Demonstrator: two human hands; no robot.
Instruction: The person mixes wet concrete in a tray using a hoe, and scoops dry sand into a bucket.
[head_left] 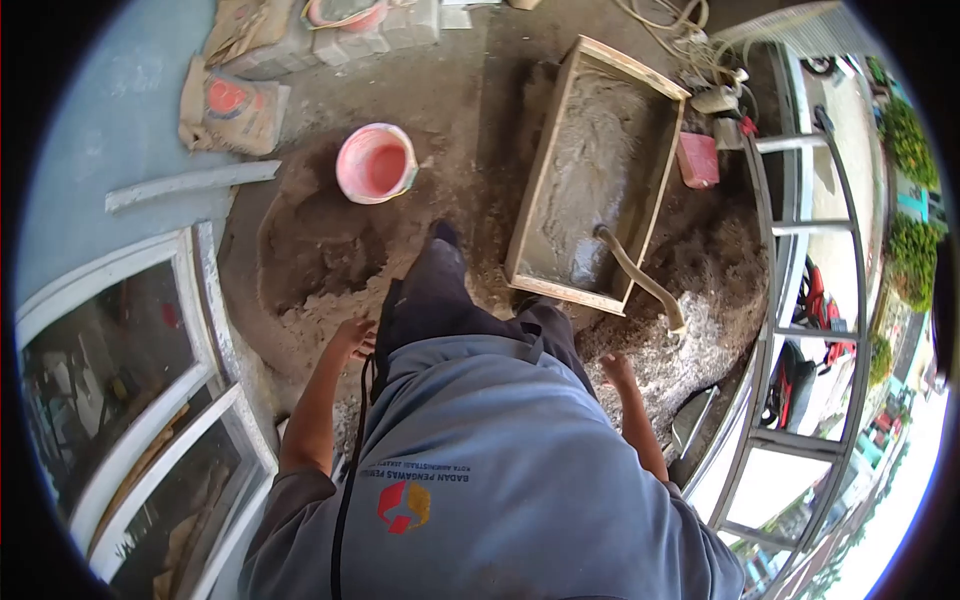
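Note:
My left hand point(352, 338) hangs beside my left thigh with its fingers loosely apart and nothing in it. On the other side my right hand point(618, 369) also hangs empty, its fingers loosely apart. Ahead and to the right lies a wooden mixing box point(540, 170) with wet grey mortar point(592, 150) in it. A curved wooden handle point(645, 275) leans over the box's near right side; its lower end is in the mortar, so the tool's head is hidden. A pink bucket point(377, 163) stands ahead of my feet, apart from both hands.
Sand point(320, 240) lies ahead on the left, and a pale powdery heap point(690, 345) on the right. A paper sack point(235, 108) and grey blocks point(385, 35) stand at the back left. A metal ladder-like frame point(770, 300) edges the right; glazed window frames point(195, 300) line the left.

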